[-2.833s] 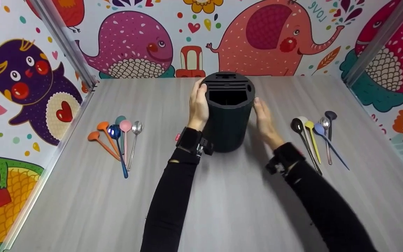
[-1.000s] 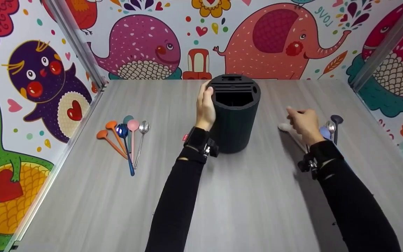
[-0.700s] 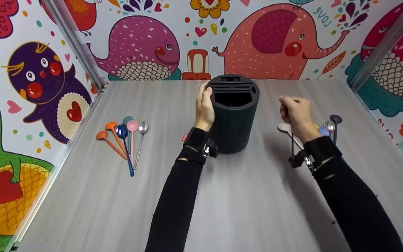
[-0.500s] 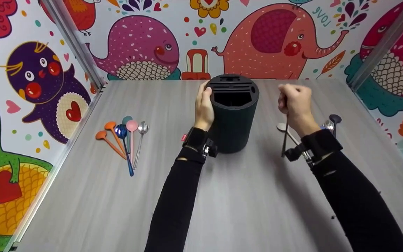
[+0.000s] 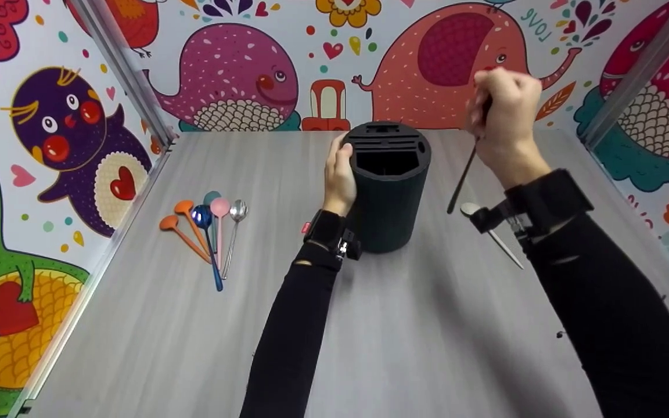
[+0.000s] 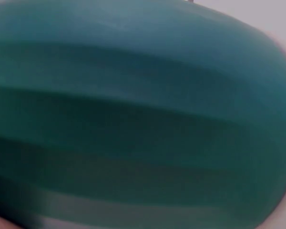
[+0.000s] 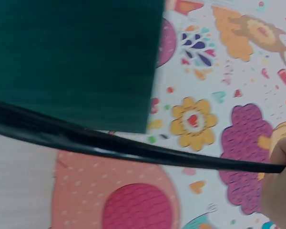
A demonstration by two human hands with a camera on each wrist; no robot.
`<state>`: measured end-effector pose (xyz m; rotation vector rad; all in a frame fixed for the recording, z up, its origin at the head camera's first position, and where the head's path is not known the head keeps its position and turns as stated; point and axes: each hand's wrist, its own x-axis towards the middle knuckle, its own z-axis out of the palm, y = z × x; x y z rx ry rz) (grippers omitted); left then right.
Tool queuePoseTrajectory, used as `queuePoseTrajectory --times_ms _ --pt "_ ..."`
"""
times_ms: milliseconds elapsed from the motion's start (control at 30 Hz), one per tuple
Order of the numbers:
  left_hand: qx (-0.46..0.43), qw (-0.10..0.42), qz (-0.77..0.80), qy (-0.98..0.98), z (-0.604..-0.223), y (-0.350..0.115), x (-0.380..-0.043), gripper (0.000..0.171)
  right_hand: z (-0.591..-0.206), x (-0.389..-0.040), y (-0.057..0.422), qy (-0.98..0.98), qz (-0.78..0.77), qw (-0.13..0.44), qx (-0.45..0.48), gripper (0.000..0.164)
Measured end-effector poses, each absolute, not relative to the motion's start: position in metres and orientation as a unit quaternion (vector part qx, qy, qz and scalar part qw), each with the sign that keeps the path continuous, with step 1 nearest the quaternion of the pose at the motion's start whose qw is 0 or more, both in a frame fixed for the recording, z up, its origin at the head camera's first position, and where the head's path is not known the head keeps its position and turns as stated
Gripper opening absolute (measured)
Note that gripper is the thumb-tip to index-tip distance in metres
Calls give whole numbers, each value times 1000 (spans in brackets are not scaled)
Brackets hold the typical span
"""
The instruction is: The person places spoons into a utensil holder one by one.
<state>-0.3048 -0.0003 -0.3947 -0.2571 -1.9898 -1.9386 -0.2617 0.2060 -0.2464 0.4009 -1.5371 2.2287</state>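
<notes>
A dark green, ribbed utensil holder (image 5: 384, 215) with a slotted black top stands upright on the table in the head view. My left hand (image 5: 339, 183) holds it round its left side, thumb near the rim; its green wall (image 6: 133, 124) fills the left wrist view. Raised to the right of the holder and above its rim, my right hand (image 5: 506, 113) grips a black spoon (image 5: 462, 183). The spoon's handle slants down, its end apart from the holder; its bowl is hidden in the hand. In the right wrist view the black handle (image 7: 133, 148) crosses before the holder.
A white spoon (image 5: 506, 249) lies on the table below my right hand. The other spoons on that side are hidden by my right forearm. Several coloured spoons (image 5: 220, 207) lie fanned out at left. Printed wall panels (image 5: 236, 64) enclose the table's back and sides.
My right hand has left the holder, picked up the black spoon from the right-hand group and lifted it high. The white spoon has shifted left. The left hand stays on the holder.
</notes>
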Motion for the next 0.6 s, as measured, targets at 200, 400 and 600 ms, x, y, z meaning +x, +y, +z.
queuePoseTrajectory --times_ms 200,400,600 --pt "-94 178 -686 -699 -394 0 -305 51 -222 -259 190 -531 789 221 215 38" --pt "-98 179 -687 -698 -394 -1 -306 51 -200 -259 170 -488 812 225 227 39" --pt "-97 177 -684 -701 -395 0 -306 52 -197 -267 160 -456 815 252 255 41"
